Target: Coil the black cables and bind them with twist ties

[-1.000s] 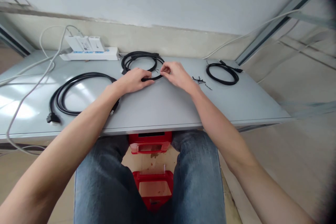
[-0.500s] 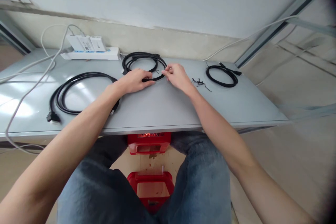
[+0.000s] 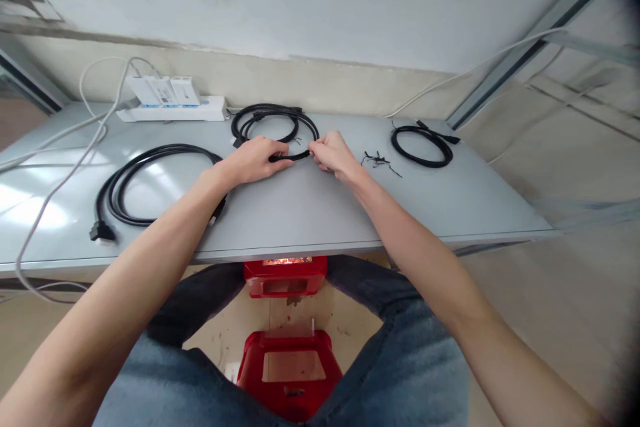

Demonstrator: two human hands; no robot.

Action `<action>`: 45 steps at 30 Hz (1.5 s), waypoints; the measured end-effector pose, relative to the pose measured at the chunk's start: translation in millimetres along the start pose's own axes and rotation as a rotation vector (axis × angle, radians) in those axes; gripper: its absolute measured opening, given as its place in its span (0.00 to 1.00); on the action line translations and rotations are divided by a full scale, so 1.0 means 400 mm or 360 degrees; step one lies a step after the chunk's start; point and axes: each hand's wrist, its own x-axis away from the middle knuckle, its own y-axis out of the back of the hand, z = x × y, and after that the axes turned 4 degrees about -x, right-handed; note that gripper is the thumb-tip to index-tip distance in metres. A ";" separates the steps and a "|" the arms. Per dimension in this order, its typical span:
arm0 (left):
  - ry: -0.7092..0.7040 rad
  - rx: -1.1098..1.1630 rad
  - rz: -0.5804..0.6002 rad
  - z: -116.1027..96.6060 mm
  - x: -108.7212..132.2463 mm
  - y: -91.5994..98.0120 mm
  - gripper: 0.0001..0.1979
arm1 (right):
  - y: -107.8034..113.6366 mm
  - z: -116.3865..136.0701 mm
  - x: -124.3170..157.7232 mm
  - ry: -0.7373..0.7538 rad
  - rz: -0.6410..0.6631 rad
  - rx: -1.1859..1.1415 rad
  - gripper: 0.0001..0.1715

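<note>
A coiled black cable (image 3: 307, 121) lies toward the back of the grey table. My left hand (image 3: 256, 160) rests on the table, thumb and fingers closed around the coil's near side. At the coil's front right, my right hand (image 3: 334, 152) is closed in a pinch on the cable; its fingertips hide any small thing there. A thin black tie end (image 3: 298, 141) sticks up inside the loop between the hands.
Another black cable (image 3: 116, 197) with wide plugs lies coiled at left, partly under my left forearm. Several loose black twist ties (image 3: 377, 160) and a smaller cable coil (image 3: 425, 161) are on the right. A white power strip (image 3: 173, 111) stands behind; red stools (image 3: 285, 277) are below.
My right hand has shifted slightly down along the coil's edge, its fingers now more curled. The left hand stays on the cable. My knees have spread apart, and the view has tipped slightly.
</note>
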 end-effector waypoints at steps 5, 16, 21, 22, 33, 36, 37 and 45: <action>-0.0084 0.0066 -0.0013 0.001 0.000 -0.001 0.16 | 0.015 0.030 0.032 -0.0279 0.0000 -0.0360 0.24; -0.0058 0.0075 0.0010 -0.001 0.004 0.000 0.17 | 0.072 0.004 0.001 0.0264 -0.0009 0.0274 0.21; -0.0068 0.0085 0.0003 -0.004 0.004 0.001 0.16 | 0.093 -0.040 -0.036 0.0870 0.0029 0.0523 0.22; -0.0072 0.0086 0.0004 -0.004 0.004 0.001 0.16 | 0.092 -0.046 -0.040 0.0960 0.0078 0.0546 0.25; -0.0074 0.0075 -0.0007 0.003 0.001 -0.004 0.16 | 0.091 -0.054 -0.054 0.1298 0.0225 0.0629 0.17; -0.0069 0.0076 -0.0005 0.001 0.002 -0.003 0.16 | 0.097 -0.055 -0.057 0.1273 0.0208 0.0615 0.15; -0.0070 0.0079 -0.0003 0.001 0.002 -0.003 0.15 | 0.098 -0.055 -0.058 0.1259 0.0212 0.0619 0.14; -0.0093 0.0077 -0.0009 0.002 0.001 -0.002 0.15 | 0.097 -0.051 -0.057 0.1222 0.0241 0.0693 0.09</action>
